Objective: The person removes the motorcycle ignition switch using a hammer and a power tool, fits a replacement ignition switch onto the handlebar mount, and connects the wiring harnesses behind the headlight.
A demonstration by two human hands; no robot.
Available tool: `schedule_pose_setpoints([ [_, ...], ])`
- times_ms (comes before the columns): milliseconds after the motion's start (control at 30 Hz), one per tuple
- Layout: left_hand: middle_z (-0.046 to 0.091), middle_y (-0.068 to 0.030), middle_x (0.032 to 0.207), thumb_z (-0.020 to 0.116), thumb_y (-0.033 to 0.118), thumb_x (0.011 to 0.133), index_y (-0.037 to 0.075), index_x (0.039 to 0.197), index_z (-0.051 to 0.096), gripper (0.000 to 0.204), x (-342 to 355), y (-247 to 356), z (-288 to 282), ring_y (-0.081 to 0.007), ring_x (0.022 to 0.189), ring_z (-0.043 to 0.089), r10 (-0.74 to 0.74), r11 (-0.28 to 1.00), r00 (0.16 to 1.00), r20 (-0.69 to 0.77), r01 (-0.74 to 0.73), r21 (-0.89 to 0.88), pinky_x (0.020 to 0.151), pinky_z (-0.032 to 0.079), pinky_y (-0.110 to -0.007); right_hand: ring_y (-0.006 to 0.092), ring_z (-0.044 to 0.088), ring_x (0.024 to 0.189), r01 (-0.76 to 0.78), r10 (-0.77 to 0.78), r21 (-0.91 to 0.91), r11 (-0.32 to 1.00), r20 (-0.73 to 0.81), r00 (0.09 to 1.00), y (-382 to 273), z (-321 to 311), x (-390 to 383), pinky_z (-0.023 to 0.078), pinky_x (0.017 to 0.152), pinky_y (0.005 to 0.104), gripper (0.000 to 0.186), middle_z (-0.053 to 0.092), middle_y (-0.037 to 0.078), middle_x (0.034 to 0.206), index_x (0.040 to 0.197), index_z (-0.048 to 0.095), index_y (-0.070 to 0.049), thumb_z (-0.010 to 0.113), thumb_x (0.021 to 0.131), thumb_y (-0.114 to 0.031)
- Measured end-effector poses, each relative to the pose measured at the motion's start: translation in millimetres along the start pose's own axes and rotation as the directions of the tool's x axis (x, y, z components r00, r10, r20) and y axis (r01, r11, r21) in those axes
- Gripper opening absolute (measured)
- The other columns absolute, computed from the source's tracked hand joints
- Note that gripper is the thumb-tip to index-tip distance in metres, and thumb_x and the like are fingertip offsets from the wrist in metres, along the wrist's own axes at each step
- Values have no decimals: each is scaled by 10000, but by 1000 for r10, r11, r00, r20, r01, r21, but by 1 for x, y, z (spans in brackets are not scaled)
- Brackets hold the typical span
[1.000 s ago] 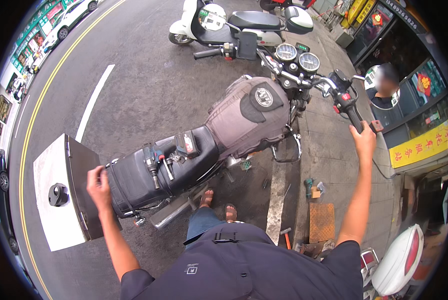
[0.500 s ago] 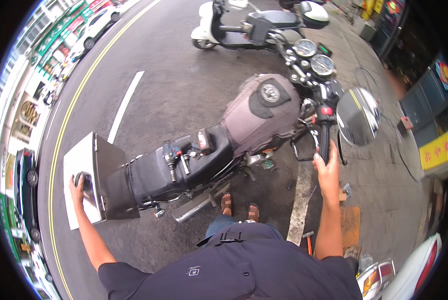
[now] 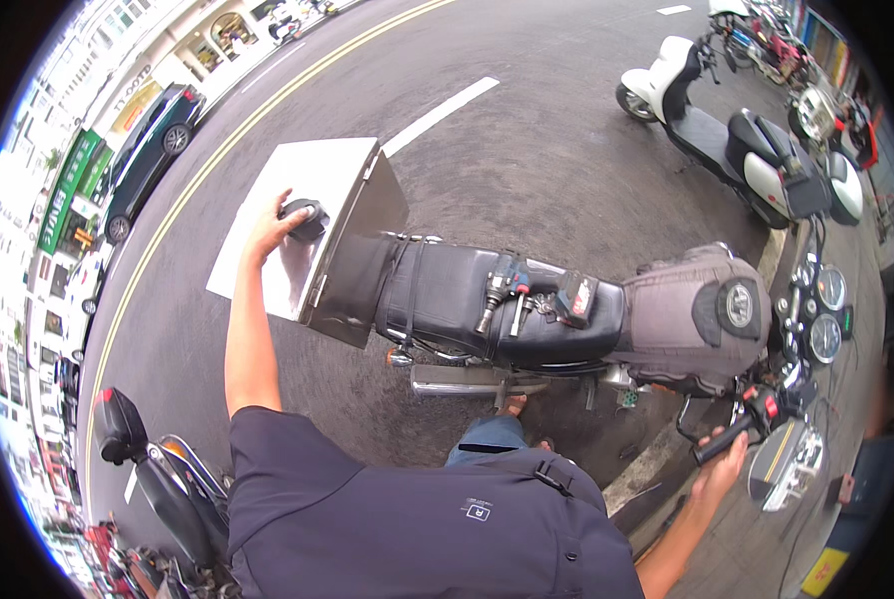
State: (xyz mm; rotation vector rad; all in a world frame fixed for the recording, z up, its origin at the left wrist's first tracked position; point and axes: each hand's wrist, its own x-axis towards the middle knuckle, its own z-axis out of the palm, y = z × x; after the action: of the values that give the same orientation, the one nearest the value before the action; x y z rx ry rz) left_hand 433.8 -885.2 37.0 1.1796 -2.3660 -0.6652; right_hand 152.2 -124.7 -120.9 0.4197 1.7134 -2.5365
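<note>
A motorcycle stands across in front of me, with a black seat (image 3: 557, 344) and a grey cover (image 3: 689, 311) over its tank. At its rear, my left hand (image 3: 270, 232) curls round a black rounded thing (image 3: 305, 220) on top of the shiny metal box (image 3: 359, 262); its exact kind is unclear. My right hand (image 3: 722, 467) is closed round the black handlebar grip (image 3: 719, 443), beside the red switch. On the seat lie a power drill (image 3: 503, 288), a slim metal tool (image 3: 520, 311) and a dark battery-like block (image 3: 575, 298).
A round mirror (image 3: 785, 465) sticks out beyond the right grip. A white scooter (image 3: 737, 150) is parked at the far right. Behind on the left is another two-wheeler (image 3: 172, 489). A dark car (image 3: 152, 155) stands across the road. A kerb line (image 3: 657, 469) runs near my feet.
My view has swung to the left, so the motorcycle sits further right and more of the street behind shows. Both hands keep their places on the black thing and the grip.
</note>
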Motion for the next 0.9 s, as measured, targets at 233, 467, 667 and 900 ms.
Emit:
schedule_pose_setpoints([
  [233,487,-157,1416,828,521,606,159,1448,413,1006,-5,11,-15,-308,1291,465,63,991,954,292,-94,95,996,431,-436,78,498,610,-47,25,-240,970,-94,995,-46,-28,16,428,497,230,467,517,-1,768,1330,503,-135,454,1001,-463],
  [467,498,-138,1372,844,464,603,168,1412,458,944,6,47,-5,-314,1251,483,130,943,926,353,-226,244,1015,419,-433,160,608,705,-129,-95,-737,664,-254,963,-155,-228,115,502,584,256,470,617,63,863,1319,532,-79,441,1008,-418],
  [667,453,-114,1353,810,241,670,51,1351,471,784,13,-15,-11,-290,1266,456,120,990,921,372,-139,25,1058,386,-435,334,548,1195,247,-434,-938,-242,332,837,-216,-115,80,424,1002,388,385,577,230,1269,1313,533,18,374,1026,-185],
  [900,471,-131,1403,735,708,575,72,1439,400,1125,13,-6,-17,-304,1295,456,221,962,882,415,-267,55,987,415,-422,455,593,970,-196,-688,-957,-212,4,726,-245,-73,111,467,800,499,536,654,239,999,1007,652,-56,450,944,-548],
])
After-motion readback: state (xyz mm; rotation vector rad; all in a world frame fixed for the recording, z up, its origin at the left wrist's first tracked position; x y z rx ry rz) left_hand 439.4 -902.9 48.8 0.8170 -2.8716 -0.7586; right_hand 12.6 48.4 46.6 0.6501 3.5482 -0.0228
